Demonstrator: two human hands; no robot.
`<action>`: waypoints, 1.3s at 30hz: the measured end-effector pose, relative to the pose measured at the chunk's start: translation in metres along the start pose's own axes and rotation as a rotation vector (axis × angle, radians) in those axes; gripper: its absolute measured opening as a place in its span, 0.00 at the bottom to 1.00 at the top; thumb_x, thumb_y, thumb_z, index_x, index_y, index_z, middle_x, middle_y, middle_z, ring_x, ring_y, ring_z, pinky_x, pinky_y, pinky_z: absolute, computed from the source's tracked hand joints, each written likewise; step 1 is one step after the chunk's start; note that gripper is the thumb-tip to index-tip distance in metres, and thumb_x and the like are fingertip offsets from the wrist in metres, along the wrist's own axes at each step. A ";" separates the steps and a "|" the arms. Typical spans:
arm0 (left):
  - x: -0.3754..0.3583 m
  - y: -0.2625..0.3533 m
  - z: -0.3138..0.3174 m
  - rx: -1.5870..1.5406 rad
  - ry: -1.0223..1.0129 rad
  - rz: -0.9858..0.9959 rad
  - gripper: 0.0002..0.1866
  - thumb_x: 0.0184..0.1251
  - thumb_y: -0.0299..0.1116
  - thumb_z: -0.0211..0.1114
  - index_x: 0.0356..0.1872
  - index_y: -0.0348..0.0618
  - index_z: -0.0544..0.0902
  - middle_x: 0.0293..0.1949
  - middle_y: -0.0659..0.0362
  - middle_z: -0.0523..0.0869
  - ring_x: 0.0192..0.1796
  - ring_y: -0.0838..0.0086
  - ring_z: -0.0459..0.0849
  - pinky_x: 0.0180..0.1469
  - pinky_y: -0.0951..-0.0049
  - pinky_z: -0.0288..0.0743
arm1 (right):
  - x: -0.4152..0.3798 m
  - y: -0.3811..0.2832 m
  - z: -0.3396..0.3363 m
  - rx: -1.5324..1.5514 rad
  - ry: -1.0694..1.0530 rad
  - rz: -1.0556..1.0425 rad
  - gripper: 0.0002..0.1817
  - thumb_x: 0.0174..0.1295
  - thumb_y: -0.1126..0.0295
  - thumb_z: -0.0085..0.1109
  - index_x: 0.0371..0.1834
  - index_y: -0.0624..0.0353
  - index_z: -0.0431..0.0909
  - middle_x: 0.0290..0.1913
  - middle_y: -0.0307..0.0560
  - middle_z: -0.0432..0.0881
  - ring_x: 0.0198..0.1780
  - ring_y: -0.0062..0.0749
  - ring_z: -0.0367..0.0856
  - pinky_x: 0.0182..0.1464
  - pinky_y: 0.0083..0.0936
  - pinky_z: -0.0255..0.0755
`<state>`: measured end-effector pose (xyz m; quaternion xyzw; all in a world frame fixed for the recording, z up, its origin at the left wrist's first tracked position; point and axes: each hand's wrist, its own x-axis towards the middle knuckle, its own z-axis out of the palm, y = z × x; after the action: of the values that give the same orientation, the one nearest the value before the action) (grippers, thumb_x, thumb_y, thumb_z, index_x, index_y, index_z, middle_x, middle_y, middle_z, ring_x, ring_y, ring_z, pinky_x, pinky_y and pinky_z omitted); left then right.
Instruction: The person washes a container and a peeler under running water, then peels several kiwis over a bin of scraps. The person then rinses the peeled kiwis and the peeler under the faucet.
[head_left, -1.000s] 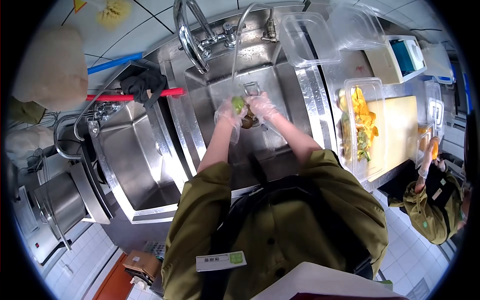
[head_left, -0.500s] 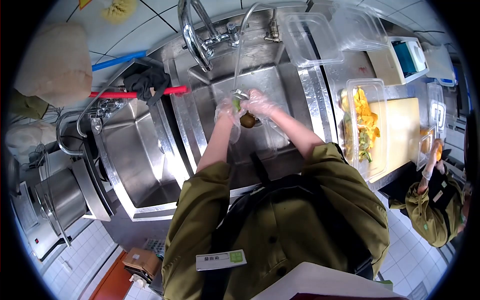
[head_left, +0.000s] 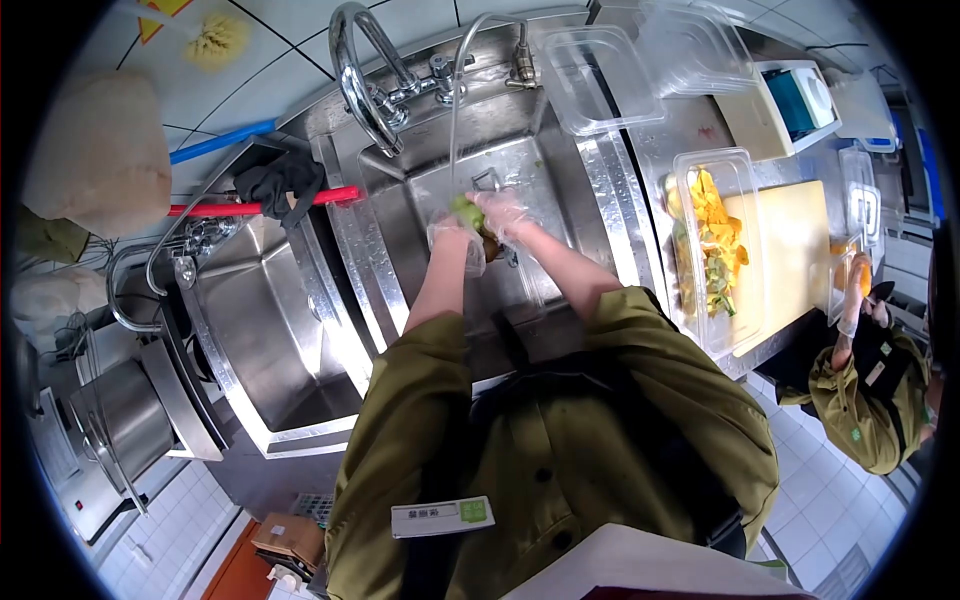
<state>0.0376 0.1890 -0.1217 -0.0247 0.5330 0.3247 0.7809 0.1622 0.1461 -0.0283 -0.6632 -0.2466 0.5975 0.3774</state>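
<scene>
Over the right-hand sink basin (head_left: 400, 240), both of my hands wear clear plastic gloves. My left hand (head_left: 453, 233) is closed round a green, peeled-looking kiwi (head_left: 467, 212). Close against it, my right hand (head_left: 503, 212) grips what looks like a metal peeler (head_left: 487, 180), whose squarish frame shows beyond the fingers. Its handle is hidden by the glove. A brown kiwi (head_left: 490, 248) shows partly below and between the hands, lower in the basin. Near my left hand hangs the thin spout hose (head_left: 454, 140).
A clear tub (head_left: 752, 270) of yellow-orange and green pieces stands right of the sink, beside a cutting board (head_left: 800, 240). Clear containers (head_left: 600, 85) sit behind. A faucet (head_left: 372, 110) arches over the basin. Far right, a co-worker's gloved hand (head_left: 852, 300) holds something orange.
The camera view has shifted slightly. My right hand and the peeler have moved away from the green kiwi's top, exposing more of it. The brown kiwi is now more covered by my hands.
</scene>
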 end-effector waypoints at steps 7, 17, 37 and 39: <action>-0.042 0.018 0.029 0.190 -0.302 -0.111 0.18 0.64 0.45 0.50 0.36 0.39 0.79 0.33 0.55 0.82 0.32 0.64 0.81 0.36 0.67 0.78 | -0.012 -0.021 -0.009 -0.040 -0.081 0.037 0.15 0.63 0.63 0.51 0.44 0.64 0.77 0.39 0.43 0.81 0.34 0.25 0.77 0.34 0.23 0.70; -0.077 0.020 0.027 -0.655 -0.306 -0.083 0.20 0.62 0.49 0.46 0.36 0.43 0.79 0.36 0.55 0.82 0.39 0.61 0.80 0.51 0.54 0.71 | -0.052 0.011 -0.072 0.272 0.066 0.207 0.12 0.63 0.64 0.52 0.40 0.62 0.77 0.35 0.47 0.81 0.25 0.23 0.73 0.23 0.20 0.66; -0.114 0.026 0.362 1.796 -0.109 1.241 0.23 0.59 0.48 0.55 0.48 0.42 0.79 0.48 0.45 0.79 0.47 0.54 0.79 0.49 0.59 0.73 | -0.131 0.042 -0.118 0.064 0.141 0.025 0.13 0.65 0.62 0.47 0.37 0.58 0.79 0.33 0.40 0.82 0.24 0.20 0.70 0.23 0.21 0.64; -0.099 0.026 0.372 1.934 -0.011 1.210 0.19 0.59 0.45 0.55 0.44 0.44 0.81 0.46 0.45 0.80 0.49 0.54 0.80 0.52 0.59 0.72 | -0.145 0.013 -0.118 0.413 0.190 0.111 0.11 0.63 0.65 0.48 0.38 0.59 0.76 0.33 0.43 0.82 0.22 0.20 0.70 0.21 0.20 0.63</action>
<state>0.3058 0.3049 0.1302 0.8498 0.4810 0.1012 0.1904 0.2526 0.0017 0.0495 -0.6377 -0.0456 0.5899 0.4933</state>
